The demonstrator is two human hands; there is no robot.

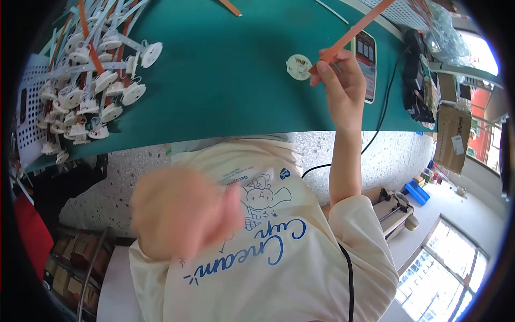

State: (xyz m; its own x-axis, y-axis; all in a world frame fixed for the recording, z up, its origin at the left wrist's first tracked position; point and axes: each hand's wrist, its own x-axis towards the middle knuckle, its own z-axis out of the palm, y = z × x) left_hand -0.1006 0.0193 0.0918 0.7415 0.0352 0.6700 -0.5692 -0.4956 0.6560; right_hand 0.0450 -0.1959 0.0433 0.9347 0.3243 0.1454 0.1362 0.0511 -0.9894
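My right hand (342,83) pinches the lower end of a long, flat orange strip (360,26) between thumb and fingers, above the green table. The strip slants up to the right, out past the top of the view. Just left of those fingertips, a round white plastic disc (298,67) with small parts in its middle lies on the mat. My left hand (185,212) is raised in front of my shirt, badly smeared by motion. Its fingers cannot be made out, nor whether anything is in them.
At the left, a white perforated basket (33,115) is heaped with strips and white round fittings (86,99). A phone (366,67) lies beside my right hand, and a black cable (385,110) runs over the table edge. Another strip (230,7) lies at the far side.
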